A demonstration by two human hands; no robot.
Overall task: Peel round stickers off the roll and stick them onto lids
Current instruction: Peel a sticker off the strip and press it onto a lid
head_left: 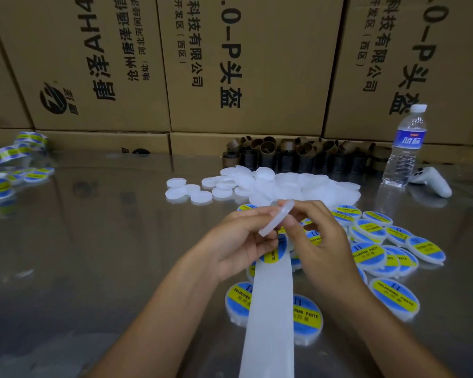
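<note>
Both hands are raised together over the middle of the table point(93, 241), clamped on one plain white lid point(277, 218). The lid stands on edge, tilted, its upper rim leaning right.

Left hand point(241, 241): fingers curled, thumb and fingertips on the lid's lower left edge. Right hand point(317, 241): fingers bent, pinching the upper right rim.

White backing strip point(268, 309) runs from under the hands to the near edge of the view. Its far end is hidden behind the lid and fingers, so I cannot tell which hand holds it. One blue-and-yellow sticker point(275, 249) sits on the strip just below the lid, partly covered by the left thumb.

Unlabelled lids point(284, 184) lie in a loose heap just beyond the hands, a few spilling out flat to the left. Labelled lids point(380, 241) are spread to the right of the hands and overlap one another; two more lie nearer, either side of the strip and partly under it. The print reads "SOLDERING PASTE".

Far left — a loose length of sticker tape point(17, 148) with another small group of labelled lids beside it.

Far side: a cluster of brown cardboard cores point(298, 154) against stacked cartons point(107, 64). Far right: an upright water bottle point(406, 148), with a white controller point(432, 181) lying just beside it.
</note>
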